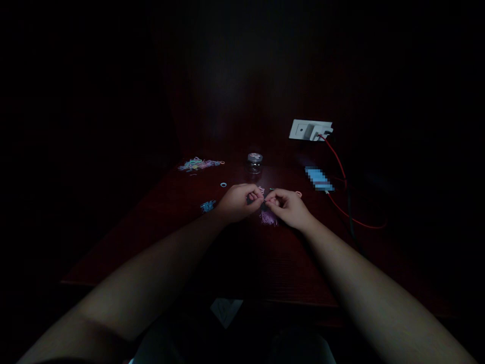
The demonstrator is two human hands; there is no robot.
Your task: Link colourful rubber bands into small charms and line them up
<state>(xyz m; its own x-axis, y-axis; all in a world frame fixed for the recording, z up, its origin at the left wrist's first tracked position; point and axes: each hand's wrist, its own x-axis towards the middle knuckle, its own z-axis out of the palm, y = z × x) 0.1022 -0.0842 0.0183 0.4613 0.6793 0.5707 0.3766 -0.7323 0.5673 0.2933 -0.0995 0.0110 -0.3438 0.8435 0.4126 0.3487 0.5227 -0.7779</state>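
Observation:
My left hand (243, 201) and my right hand (287, 207) meet above the table, thumbs and forefingers pinched and their tips almost touching. Whatever is between the fingertips is too small and dark to make out. Just below them lies a pile of purple elastic bands (269, 218). A few pink bands (261, 190) show behind the fingers, partly hidden. Left of my left wrist sits a small heap of blue bands (207, 206). One light blue band (223, 185) lies alone beyond it, and an orange-pink band (298, 194) is beside my right hand.
A mixed pile of coloured bands (199, 164) lies at the far left of the dark red table (151, 237). A small clear jar (254, 163) stands at the back. On the right, a phone with a blurred screen (319, 178) is joined by a red cable (338, 156) to a wall socket (301, 130).

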